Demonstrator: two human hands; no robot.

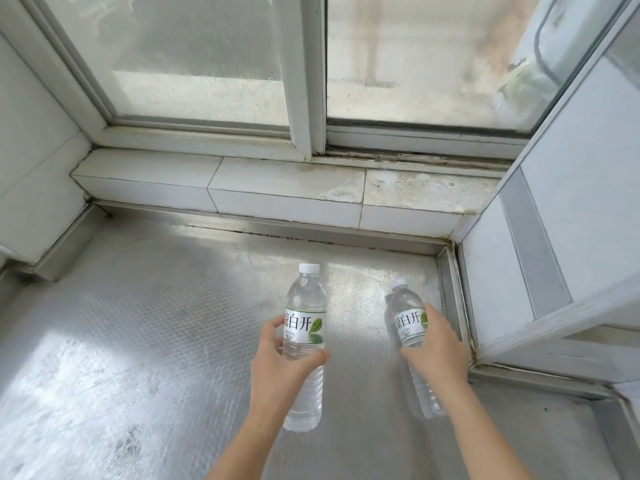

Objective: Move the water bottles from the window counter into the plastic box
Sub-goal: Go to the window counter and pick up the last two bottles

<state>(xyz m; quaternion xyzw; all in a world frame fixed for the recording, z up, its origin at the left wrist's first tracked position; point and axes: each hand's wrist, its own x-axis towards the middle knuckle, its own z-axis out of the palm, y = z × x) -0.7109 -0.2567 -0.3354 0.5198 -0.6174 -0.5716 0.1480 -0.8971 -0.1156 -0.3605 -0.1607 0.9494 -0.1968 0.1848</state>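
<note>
Two held bottles over foil-lined window counter.

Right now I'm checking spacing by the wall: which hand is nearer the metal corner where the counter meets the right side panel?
Right. The right hand, gripping the right bottle, sits beside that corner; the left hand, holding the left bottle, is farther left.

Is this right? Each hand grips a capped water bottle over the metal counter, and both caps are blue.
Not quite: the caps are white, not blue. The head view shows the left hand around one bottle and the right hand around the other bottle, both capped, over the metal counter.
</note>
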